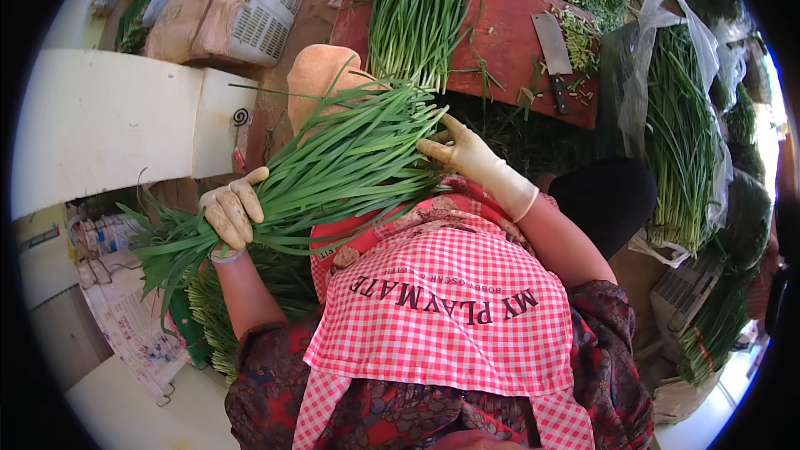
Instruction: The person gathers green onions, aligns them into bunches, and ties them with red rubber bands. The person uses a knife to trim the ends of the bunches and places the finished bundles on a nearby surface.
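A long bunch of green garlic chives [350, 162] lies slantwise across my lap, its leafy tips to the left and pale cut ends to the right. My left hand [234, 209], in a soiled cream rubber glove, is closed around the bunch near the leafy end. At the pale ends is my right hand [459, 144], gloved too, thumb and forefinger spread against the stalks; whether it pinches any stalk is unclear. Beyond the bunch, a thick pile of chives [415, 19] rests on a red board [500, 31]. A cleaver [553, 50] lies on that board beside chopped stalk ends [578, 40].
An orange cloth [315, 75] covers something beyond the bunch. On the right, an open plastic bag [665, 6] holds more chives [678, 137]. Upper left stand a crate [269, 19] and a white panel [112, 119]. More chives [219, 312] lie by my left forearm.
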Tool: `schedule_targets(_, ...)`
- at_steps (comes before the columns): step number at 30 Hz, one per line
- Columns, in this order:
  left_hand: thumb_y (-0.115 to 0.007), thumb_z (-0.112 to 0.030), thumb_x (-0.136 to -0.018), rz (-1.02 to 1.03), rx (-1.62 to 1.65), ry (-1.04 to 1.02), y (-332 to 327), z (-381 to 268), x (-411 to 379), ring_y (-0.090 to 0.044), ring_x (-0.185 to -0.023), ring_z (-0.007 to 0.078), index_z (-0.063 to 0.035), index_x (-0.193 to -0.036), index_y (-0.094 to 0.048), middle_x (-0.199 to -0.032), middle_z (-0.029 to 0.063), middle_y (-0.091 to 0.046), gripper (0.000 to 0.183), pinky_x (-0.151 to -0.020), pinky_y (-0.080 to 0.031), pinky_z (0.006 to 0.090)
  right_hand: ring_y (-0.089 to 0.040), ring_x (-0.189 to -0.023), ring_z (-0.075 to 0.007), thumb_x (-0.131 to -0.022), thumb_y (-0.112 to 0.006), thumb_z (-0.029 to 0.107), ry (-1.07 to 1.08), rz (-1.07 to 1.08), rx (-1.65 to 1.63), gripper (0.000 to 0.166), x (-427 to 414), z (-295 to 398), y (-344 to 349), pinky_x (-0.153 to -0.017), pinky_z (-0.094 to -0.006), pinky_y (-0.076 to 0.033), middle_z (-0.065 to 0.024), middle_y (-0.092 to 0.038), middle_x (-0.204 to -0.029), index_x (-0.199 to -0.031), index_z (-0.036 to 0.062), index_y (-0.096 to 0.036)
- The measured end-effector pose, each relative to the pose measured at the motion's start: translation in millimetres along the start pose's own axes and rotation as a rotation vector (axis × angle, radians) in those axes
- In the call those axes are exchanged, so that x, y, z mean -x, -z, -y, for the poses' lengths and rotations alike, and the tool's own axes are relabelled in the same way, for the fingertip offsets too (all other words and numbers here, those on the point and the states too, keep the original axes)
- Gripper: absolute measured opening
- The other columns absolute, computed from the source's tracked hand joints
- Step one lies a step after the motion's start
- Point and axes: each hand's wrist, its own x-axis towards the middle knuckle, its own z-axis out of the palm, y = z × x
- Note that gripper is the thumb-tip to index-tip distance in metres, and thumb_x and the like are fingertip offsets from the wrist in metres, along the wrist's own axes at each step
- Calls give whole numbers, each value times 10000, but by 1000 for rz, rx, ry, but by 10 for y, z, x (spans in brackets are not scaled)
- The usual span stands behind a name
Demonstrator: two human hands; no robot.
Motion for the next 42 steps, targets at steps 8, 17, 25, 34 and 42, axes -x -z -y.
schedule_targets(8,-553,-303,-990,146,50,-138,32,168,44,-621,-1109,192,-102,-946,-742,-1048,24,-697,279,-1198,-137,550,-689,-852,-360,-937,-533,296,124,-227,934,217,-356,-555,217,-714,-469,-544,-160,-712,-894,-1008,167,-692)
schedule_targets(17,-633,-204,-962,211,45,-172,101,297,180,-640,-1082,183,-164,-920,-765,-1028,-33,-709,144,-1193,-152,541,-699,-743,-221,-894,-678,470,-57,-200,403,587,-151,-145,588,-660,-331,-544,-144,-720,-963,-1286,40,-601)
schedule_targets(25,-651,-188,-953,264,112,-130,14,59,-586,-652,-1076,206,-159,-958,-750,-1047,-16,-695,103,-1187,-135,565,-675,-625,-263,-858,-688,473,-42,-58,475,483,-430,382,-190,-569,-386,-553,-142,-672,-731,-998,11,-679)
schedule_targets(34,-694,-106,-901,302,144,-93,-101,-53,-758,-640,-1118,200,-152,-920,-761,-1048,2,-713,83,-1187,-135,548,-694,-836,-353,-917,-540,318,40,-226,979,269,-454,-35,22,-725,-476,-550,-179,-707,-858,-899,104,-702)
schedule_targets(42,-718,-104,-887,355,221,-149,-134,58,-796,-636,-1134,189,-139,-997,-749,-1069,10,-697,120,-1159,-219,547,-667,-1051,-340,-893,-630,426,-187,-192,1097,489,-206,-524,838,-885,-435,-531,-180,-696,-1125,-1200,46,-632)
